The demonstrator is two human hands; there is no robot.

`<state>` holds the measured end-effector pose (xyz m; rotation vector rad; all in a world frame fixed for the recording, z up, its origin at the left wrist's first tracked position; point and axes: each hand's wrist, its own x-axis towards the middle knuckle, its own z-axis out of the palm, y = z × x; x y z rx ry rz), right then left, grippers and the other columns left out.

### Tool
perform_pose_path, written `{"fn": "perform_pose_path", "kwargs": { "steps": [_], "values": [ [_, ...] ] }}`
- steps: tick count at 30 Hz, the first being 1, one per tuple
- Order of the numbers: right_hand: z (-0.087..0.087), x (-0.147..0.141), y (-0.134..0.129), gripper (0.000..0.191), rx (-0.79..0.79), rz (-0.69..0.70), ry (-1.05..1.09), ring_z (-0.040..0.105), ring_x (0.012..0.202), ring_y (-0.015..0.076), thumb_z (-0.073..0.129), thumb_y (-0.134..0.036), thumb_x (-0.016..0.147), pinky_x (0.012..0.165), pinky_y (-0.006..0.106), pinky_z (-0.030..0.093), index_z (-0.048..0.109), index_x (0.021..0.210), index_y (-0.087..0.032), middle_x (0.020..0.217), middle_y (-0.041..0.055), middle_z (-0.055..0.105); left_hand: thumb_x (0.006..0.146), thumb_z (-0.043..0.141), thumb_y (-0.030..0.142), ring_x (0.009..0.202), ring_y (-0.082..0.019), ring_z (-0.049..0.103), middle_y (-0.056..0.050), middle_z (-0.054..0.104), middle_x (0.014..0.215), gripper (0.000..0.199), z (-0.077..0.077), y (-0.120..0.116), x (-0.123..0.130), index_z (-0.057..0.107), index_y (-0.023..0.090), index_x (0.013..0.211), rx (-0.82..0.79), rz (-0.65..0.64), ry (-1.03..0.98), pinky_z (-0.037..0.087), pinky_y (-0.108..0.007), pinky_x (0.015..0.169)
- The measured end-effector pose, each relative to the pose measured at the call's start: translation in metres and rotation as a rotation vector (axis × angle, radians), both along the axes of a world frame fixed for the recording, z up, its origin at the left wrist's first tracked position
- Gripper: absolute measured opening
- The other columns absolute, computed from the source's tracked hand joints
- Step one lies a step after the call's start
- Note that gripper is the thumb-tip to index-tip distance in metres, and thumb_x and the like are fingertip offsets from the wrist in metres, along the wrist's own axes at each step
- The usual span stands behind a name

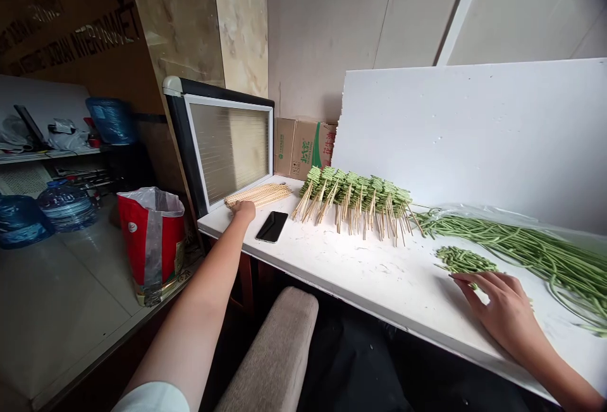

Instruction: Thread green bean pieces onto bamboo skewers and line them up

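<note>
My left hand [244,210] reaches to the near end of a pile of bare wooden skewers [265,193] at the table's left; its fingers are closed and partly hidden. A black phone [272,227] lies just right of it. My right hand [502,304] is over the near side of a heap of cut green bean pieces [462,258], thumb and forefinger pinched together; what they hold, if anything, is too small to make out. Between the hands, several skewers threaded with green pieces [353,187] lie stacked, their bare sticks toward me.
Long green beans [545,248] on plastic cover the right of the white table [332,257]. A cardboard box [301,146] and a framed panel [230,146] stand behind. On the floor at left are a red bag [137,241] and water bottles [66,205].
</note>
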<state>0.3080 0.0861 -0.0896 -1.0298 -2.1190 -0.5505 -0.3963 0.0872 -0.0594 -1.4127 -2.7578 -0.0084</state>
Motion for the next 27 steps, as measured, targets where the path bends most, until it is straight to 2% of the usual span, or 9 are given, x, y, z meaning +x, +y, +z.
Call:
{"fn": "perform_pose_path", "kwargs": {
  "steps": [6, 9, 11, 18, 20, 23, 27],
  "values": [
    [0.004, -0.005, -0.006, 0.032, -0.032, 0.009, 0.017, 0.064, 0.091, 0.0346, 0.052, -0.044, 0.098, 0.087, 0.048, 0.049, 0.078, 0.097, -0.026, 0.092, 0.0114, 0.077, 0.100, 0.067, 0.037, 0.114, -0.026, 0.066, -0.012, 0.064, 0.133, 0.040, -0.001, -0.004, 0.003, 0.062, 0.016, 0.134, 0.020, -0.024, -0.019, 0.059, -0.048, 0.096],
    [0.007, -0.008, -0.011, 0.032, -0.062, -0.012, 0.031, 0.063, 0.094, 0.0355, 0.051, -0.043, 0.099, 0.087, 0.049, 0.050, 0.078, 0.097, -0.026, 0.093, 0.0124, 0.077, 0.099, 0.067, 0.036, 0.120, -0.029, 0.064, -0.014, 0.065, 0.132, 0.038, 0.001, -0.009, 0.008, 0.064, 0.014, 0.130, 0.060, -0.048, -0.022, 0.056, -0.051, 0.100],
    [0.009, -0.009, -0.014, 0.032, -0.068, -0.013, 0.031, 0.063, 0.094, 0.0352, 0.051, -0.043, 0.100, 0.087, 0.049, 0.050, 0.078, 0.097, -0.025, 0.094, 0.0126, 0.077, 0.093, 0.069, 0.024, 0.126, -0.037, 0.060, -0.024, 0.070, 0.125, 0.032, 0.001, -0.014, 0.011, 0.069, 0.009, 0.121, 0.109, -0.074, -0.018, 0.052, -0.052, 0.101],
    [0.012, -0.013, -0.019, 0.035, -0.068, 0.003, 0.052, 0.061, 0.097, 0.0336, 0.050, -0.044, 0.103, 0.088, 0.047, 0.049, 0.077, 0.102, -0.022, 0.095, 0.0118, 0.076, 0.086, 0.060, 0.017, 0.130, -0.041, 0.054, -0.028, 0.070, 0.119, 0.026, 0.002, -0.028, 0.018, 0.070, 0.010, 0.109, 0.326, -0.106, -0.057, 0.048, -0.054, 0.102],
    [0.012, -0.013, -0.019, 0.033, -0.054, 0.006, 0.088, 0.061, 0.097, 0.0329, 0.051, -0.044, 0.103, 0.089, 0.047, 0.048, 0.076, 0.108, -0.022, 0.094, 0.0111, 0.076, 0.086, 0.059, 0.017, 0.128, -0.041, 0.056, -0.029, 0.070, 0.119, 0.024, 0.007, -0.033, 0.018, 0.069, 0.009, 0.107, 0.411, -0.106, -0.095, 0.047, -0.054, 0.103],
    [0.013, -0.013, -0.019, 0.032, -0.037, 0.002, 0.174, 0.062, 0.092, 0.0309, 0.051, -0.041, 0.103, 0.089, 0.046, 0.048, 0.075, 0.114, -0.022, 0.091, 0.0100, 0.075, 0.090, 0.056, 0.021, 0.121, -0.039, 0.061, -0.026, 0.070, 0.116, 0.020, 0.023, -0.037, 0.023, 0.067, 0.011, 0.103, 0.571, -0.122, -0.180, 0.046, -0.053, 0.104],
    [0.021, -0.015, -0.021, 0.030, -0.017, -0.025, 0.301, 0.061, 0.088, 0.0299, 0.050, -0.037, 0.103, 0.086, 0.046, 0.048, 0.076, 0.110, -0.023, 0.091, 0.0103, 0.075, 0.096, 0.052, 0.040, 0.102, -0.028, 0.068, -0.015, 0.073, 0.105, 0.029, 0.053, -0.032, 0.048, 0.064, 0.016, 0.105, 0.791, -0.223, -0.391, 0.052, -0.038, 0.094]
  ]
}}
